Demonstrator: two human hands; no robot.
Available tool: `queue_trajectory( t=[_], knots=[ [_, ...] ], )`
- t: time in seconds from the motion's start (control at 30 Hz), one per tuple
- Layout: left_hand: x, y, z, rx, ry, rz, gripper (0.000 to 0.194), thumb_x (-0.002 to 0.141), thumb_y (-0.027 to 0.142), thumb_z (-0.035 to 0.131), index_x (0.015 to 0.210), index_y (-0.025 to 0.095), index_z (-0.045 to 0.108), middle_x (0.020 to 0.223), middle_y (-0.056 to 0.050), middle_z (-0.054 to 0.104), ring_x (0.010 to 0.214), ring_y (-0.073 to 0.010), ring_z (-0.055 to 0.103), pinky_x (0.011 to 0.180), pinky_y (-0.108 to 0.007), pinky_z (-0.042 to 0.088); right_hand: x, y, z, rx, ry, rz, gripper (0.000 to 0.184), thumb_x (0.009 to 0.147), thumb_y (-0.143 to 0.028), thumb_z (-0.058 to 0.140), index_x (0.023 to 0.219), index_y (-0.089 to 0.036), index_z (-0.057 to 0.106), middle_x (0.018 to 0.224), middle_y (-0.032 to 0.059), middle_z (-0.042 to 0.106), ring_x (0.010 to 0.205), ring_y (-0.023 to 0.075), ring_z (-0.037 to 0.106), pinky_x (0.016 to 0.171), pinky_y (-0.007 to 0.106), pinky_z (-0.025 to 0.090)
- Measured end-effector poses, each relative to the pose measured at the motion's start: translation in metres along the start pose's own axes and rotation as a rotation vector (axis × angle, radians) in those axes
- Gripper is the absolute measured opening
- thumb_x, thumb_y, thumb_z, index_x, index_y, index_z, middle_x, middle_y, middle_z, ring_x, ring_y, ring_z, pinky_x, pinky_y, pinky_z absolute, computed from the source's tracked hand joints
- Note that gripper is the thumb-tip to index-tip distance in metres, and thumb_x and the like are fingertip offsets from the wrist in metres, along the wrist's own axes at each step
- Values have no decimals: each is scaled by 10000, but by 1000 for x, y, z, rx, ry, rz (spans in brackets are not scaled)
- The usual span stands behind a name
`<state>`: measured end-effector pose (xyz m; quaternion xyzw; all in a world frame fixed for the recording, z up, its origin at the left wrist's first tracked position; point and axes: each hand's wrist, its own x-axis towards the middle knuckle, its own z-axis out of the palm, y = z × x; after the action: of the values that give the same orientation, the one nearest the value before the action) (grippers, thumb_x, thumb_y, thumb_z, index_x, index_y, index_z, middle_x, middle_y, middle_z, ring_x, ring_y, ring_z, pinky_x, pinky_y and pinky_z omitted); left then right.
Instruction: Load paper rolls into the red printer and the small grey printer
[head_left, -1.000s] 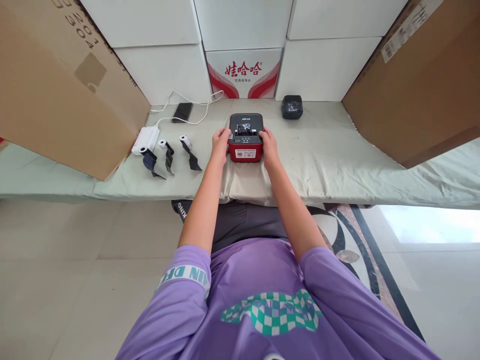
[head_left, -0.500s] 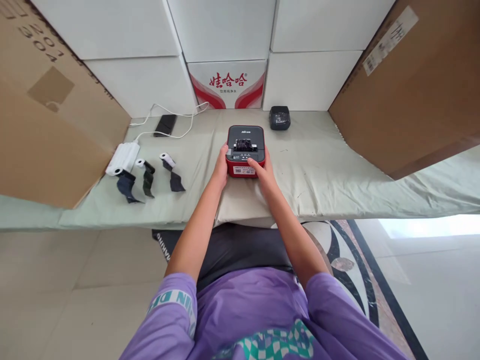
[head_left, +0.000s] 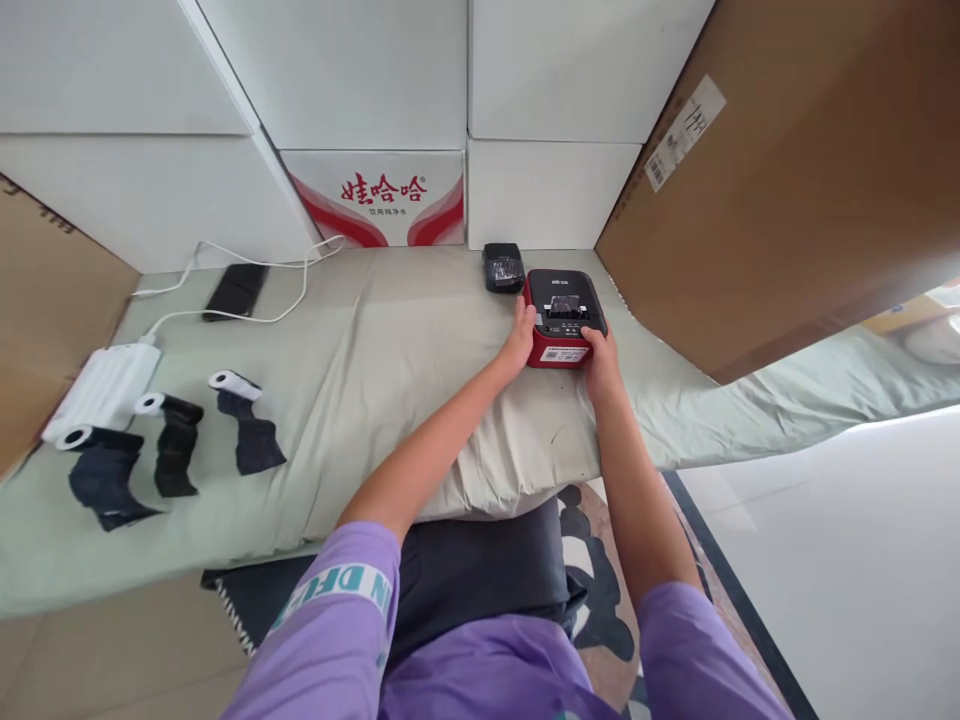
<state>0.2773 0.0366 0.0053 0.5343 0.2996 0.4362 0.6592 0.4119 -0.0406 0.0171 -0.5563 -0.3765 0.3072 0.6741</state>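
Note:
A red-and-black label printer (head_left: pixel 564 290) stands on the cloth-covered surface at the right, a dark glossy piece showing in its top slot. Against its left side presses my left hand (head_left: pixel 519 335), fingers closed along the edge. My right hand (head_left: pixel 602 362) grips the right front corner, thumb on the top near the buttons. Just left of the printer's back corner sits a smaller black printer-like device (head_left: pixel 503 268), wrapped partly in something shiny; whether the two touch I cannot tell.
Several partly unrolled dark ribbon rolls (head_left: pixel 247 430) lie at the left near a white power strip (head_left: pixel 105 390). A black phone (head_left: pixel 236 290) and a white cable (head_left: pixel 277 318) are behind them. White boxes (head_left: pixel 555 190) line the back; a large cardboard box (head_left: pixel 787 200) stands at the right.
Both hands have moved the label printer to the right, from the middle to beyond the small black device. The view has also turned to the right.

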Motion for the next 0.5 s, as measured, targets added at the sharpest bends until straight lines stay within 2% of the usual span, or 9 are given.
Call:
queue_trajectory(
  t=[0.07,0.13,0.2,0.27,0.3,0.33,0.4,0.47,0.5],
  knots=[
    [-6,-2,-6,94,11,31,705,1074,638,360,1679,275,347,1821,12,181,1705,-194,21,1399,-370,42,2,5,-4,-6,-2,-8,497,781,-404,622,1252,-269,704,1213,34,774,1181,267,731,1125,474,565],
    [-22,2,-22,207,-62,28,737,1060,639,401,1696,276,324,1821,16,162,1704,-201,63,1400,-365,55,2,5,-8,9,-49,-6,487,770,-400,653,1236,-272,716,1228,38,776,1185,274,736,1134,479,558],
    [-47,11,-44,348,-189,-5,765,1027,646,474,1688,277,360,1810,5,196,1698,-219,135,1402,-371,83,3,2,-12,26,-119,18,478,765,-409,672,1221,-276,727,1247,48,777,1194,293,740,1138,498,556],
    [-74,21,-69,461,-315,-11,723,1003,657,512,1630,298,480,1772,-2,319,1674,-240,247,1396,-372,149,5,-5,-18,-9,-163,32,482,767,-429,673,1222,-280,729,1282,65,769,1241,316,725,1142,525,551],
    [-87,26,-80,496,-342,0,686,991,650,532,1588,310,541,1747,-1,376,1658,-254,297,1391,-386,186,5,-9,-21,-60,-149,13,495,760,-436,680,1229,-281,725,1311,75,756,1273,323,710,1149,536,545],
    [-97,30,-90,514,-345,8,642,990,633,543,1545,316,590,1712,-5,443,1633,-266,357,1381,-405,230,7,-16,-22,-127,-108,-31,520,752,-441,694,1246,-283,714,1349,87,737,1298,327,696,1159,545,536],
    [-109,34,-102,495,-261,15,523,1004,585,531,1439,335,680,1595,-18,600,1538,-275,510,1328,-426,347,12,-36,-15,-283,23,-173,570,753,-460,720,1296,-293,679,1406,109,693,1312,320,686,1174,553,522],
    [-111,36,-106,427,-149,14,408,1005,537,537,1288,340,754,1414,-41,737,1388,-272,646,1234,-434,456,23,-63,8,-414,103,-318,548,803,-489,713,1314,-303,650,1376,120,688,1274,304,701,1159,554,534],
    [-110,36,-106,375,-107,11,357,994,521,551,1191,330,779,1304,-53,783,1288,-268,703,1167,-432,507,32,-76,26,-463,94,-362,494,843,-497,688,1296,-304,650,1320,121,703,1250,299,709,1136,554,551]
  ],
)
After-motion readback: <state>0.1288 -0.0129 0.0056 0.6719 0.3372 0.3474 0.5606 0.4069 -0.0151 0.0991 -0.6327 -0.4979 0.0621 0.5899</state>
